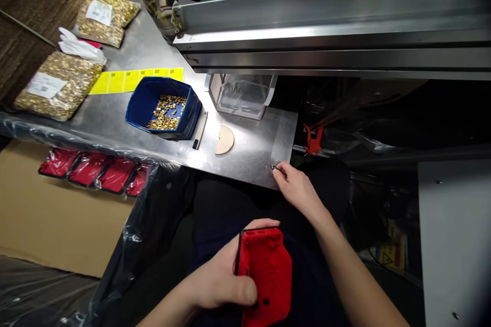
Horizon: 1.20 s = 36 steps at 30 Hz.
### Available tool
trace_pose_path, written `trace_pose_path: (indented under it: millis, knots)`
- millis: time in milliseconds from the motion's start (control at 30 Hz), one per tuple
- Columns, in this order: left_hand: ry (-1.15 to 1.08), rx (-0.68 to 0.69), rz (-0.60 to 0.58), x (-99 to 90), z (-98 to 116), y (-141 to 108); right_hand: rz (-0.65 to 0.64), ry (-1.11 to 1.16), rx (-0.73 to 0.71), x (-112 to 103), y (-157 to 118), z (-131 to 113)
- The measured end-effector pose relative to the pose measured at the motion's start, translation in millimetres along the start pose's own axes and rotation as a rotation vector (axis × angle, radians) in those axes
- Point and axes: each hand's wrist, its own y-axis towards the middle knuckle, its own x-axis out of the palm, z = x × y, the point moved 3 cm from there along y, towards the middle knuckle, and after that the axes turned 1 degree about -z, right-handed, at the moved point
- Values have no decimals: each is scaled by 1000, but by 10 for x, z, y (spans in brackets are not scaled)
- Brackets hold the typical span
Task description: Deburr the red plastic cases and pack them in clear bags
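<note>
My left hand (230,271) grips a red plastic shell (270,271) with a black outer edge, its thumb over the near side. The shell's hollow, ribbed inside faces up, close to my lap. At the front right corner of the metal table (253,158), my right hand (297,186) is closed in a pinch. A small dark metal tip sticks out from its fingers; the rest is covered, so its kind is unclear. Left of that hand lies a pale wooden half-disc (224,140). Farther left, a blue bin (134,107) holds many small brass-coloured pieces (168,112).
Bags of brass pieces (63,79) and a yellow label strip (130,79) lie at left. A clear-fronted bin (243,94) stands under the metal rail (326,25). Wrapped red parts (115,172) sit in a carton (57,214). An orange clamp (313,139) hangs at right.
</note>
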Motion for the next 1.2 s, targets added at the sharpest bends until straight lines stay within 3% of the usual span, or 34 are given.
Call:
trace_pose_path:
  millis: [133, 233, 333, 533, 1000, 1200]
  knots:
    - [23, 7, 55, 22, -10, 17, 51, 476, -59, -347, -602, -66]
    - [66, 47, 63, 52, -1, 56, -24, 499, -142, -481, -1120, -231]
    - [85, 63, 51, 82, -1, 104, -62, 425, -250, -427, -1393, -405]
    - [139, 24, 90, 86, -8, 135, 63, 380, -357, -257, -1379, -495]
    - [156, -15, 146, 126, 11, 143, 110, 386, -378, -241, -1384, -485]
    - [244, -9, 99, 137, 36, 163, 106, 372, -387, -251, -1409, -483]
